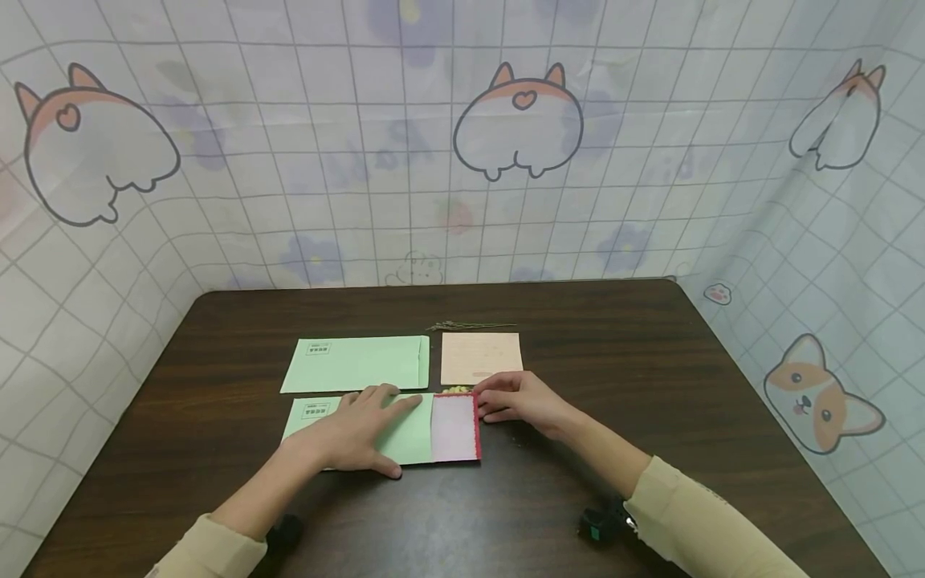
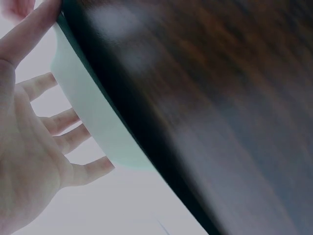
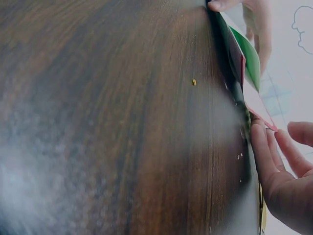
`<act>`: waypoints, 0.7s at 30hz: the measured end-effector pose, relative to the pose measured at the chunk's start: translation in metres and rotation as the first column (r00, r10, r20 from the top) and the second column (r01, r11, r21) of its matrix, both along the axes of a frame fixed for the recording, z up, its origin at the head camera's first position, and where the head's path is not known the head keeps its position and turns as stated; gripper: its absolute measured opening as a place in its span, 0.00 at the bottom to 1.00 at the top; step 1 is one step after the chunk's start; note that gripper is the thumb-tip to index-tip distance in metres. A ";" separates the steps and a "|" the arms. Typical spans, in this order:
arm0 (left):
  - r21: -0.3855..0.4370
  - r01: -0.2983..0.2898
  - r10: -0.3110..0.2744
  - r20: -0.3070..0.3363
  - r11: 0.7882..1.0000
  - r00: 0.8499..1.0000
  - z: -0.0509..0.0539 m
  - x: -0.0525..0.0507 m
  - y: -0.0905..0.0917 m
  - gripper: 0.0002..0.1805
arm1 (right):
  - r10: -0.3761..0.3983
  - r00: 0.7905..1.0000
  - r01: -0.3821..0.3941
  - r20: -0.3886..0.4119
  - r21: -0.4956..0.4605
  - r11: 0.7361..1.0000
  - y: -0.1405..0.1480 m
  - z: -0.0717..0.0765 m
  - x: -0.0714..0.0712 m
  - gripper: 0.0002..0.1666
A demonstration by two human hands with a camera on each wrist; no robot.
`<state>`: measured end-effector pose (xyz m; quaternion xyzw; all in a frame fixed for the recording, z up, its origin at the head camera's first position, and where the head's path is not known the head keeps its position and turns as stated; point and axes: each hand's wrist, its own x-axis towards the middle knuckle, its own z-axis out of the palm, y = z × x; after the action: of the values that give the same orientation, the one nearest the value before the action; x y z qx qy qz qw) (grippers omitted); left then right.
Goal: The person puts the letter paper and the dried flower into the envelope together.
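A pale pink card (image 1: 455,429) with a red edge lies partly inside the lower light green envelope (image 1: 408,441), its right part sticking out of the envelope's mouth. My left hand (image 1: 354,429) rests spread on that envelope, fingers on top and thumb at the near edge. At the card's upper right corner is my right hand (image 1: 523,401). In the right wrist view its fingers (image 3: 266,152) touch the card's red edge from the side, while the thumb (image 3: 301,132) stands apart. The part of the card inside the envelope is hidden.
A second green envelope (image 1: 354,365) lies behind the first. Right of it is a beige card (image 1: 480,357), with a dried sprig (image 1: 470,326) behind. Small yellow bits (image 1: 457,390) show beside the red-edged card. A yellow crumb (image 3: 194,82) lies on the dark wooden table (image 1: 614,337).
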<state>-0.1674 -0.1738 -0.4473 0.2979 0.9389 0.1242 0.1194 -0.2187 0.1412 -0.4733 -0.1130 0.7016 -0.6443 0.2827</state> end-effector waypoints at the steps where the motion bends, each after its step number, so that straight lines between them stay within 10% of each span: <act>1: 0.004 0.001 -0.001 0.002 1.000 1.000 0.000 0.000 0.001 0.56 | -0.001 1.000 0.001 0.004 0.000 1.000 -0.001 0.000 0.000 0.20; 21: 0.012 0.014 -0.014 -0.016 1.000 1.000 0.001 -0.001 0.006 0.56 | 0.023 1.000 -0.023 0.017 -0.024 0.999 -0.012 0.002 0.000 0.19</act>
<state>-0.1682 -0.1676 -0.4464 0.3062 0.9370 0.1267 0.1107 -0.2185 0.1287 -0.4709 -0.1186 0.6901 -0.6502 0.2948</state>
